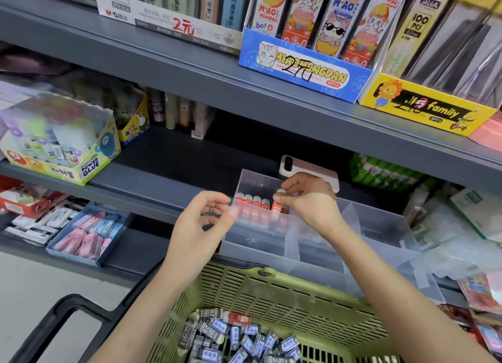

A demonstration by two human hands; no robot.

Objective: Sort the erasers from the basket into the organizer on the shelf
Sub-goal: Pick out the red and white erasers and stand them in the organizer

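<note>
Red is the colour being filed right now. Over on the left, the left hand [206, 218] hovers at the clear organizer's [258, 247] left wall, fingers loosely curled and, as far as I can see, holding nothing. Whether the thumb touches the plastic I cannot tell. Next along, a row of red erasers [251, 203] stands upright in the rear left compartment. The right hand [307, 199] has 1 more red eraser [277, 203] pinched between thumb and fingertips at the row's right end. Best play, I'd say: hold it upright, slide it down snug against its neighbour, and let the left hand steady the box so the row doesn't topple. Below, the green basket [271, 289] holds a heap of grey 2B erasers [244, 338]. Hard to read: the row's count through the cloudy wall, the compartment under the right wrist, and the basket's front, cut off by the frame.
</note>
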